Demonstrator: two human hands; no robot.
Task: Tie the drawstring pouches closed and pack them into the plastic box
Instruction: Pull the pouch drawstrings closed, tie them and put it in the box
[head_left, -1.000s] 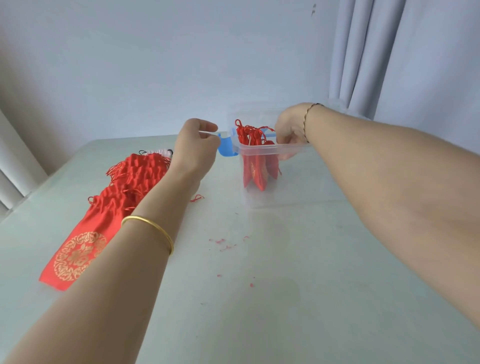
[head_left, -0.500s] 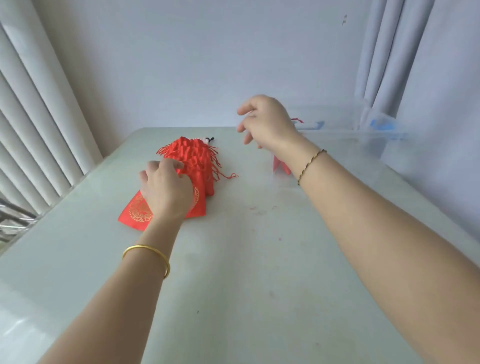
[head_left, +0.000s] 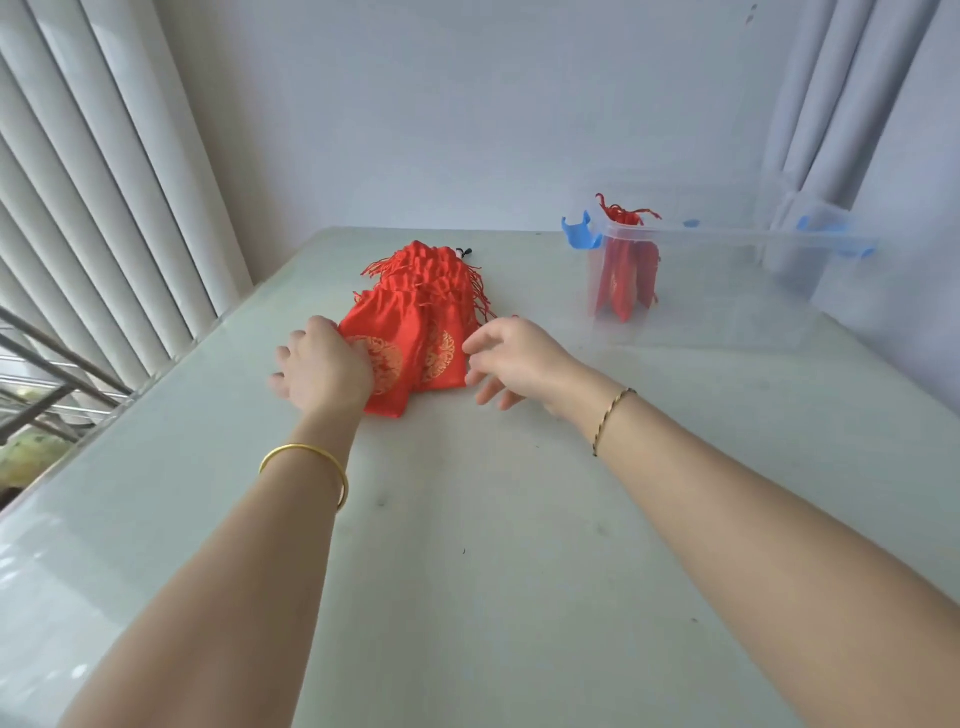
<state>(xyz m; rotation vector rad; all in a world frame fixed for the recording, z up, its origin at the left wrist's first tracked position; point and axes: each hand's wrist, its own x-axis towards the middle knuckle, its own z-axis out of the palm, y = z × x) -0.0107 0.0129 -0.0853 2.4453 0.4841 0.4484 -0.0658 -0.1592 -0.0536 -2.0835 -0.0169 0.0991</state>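
Observation:
A pile of red drawstring pouches (head_left: 423, 306) with gold round emblems lies on the pale table, their gathered mouths and red cords pointing away from me. My left hand (head_left: 322, 366) rests on the left edge of the nearest pouch (head_left: 387, 364), its outer fingers spread on the table. Just right of the pile, my right hand (head_left: 519, 361) hovers with loose, spread fingers and holds nothing. The clear plastic box (head_left: 737, 241) with blue clips stands at the far right. Several tied pouches (head_left: 626, 280) stand upright in its left end.
The box's clear lid (head_left: 826, 228) with blue clips leans behind it by the grey curtain (head_left: 831, 130). White vertical blinds (head_left: 104, 208) run along the table's left edge (head_left: 171, 364). A small black item (head_left: 464, 252) lies behind the pile.
My right hand has come down from beside the box to the right side of the pile. My left hand has slid to the near left edge of the pile. The view has shifted left.

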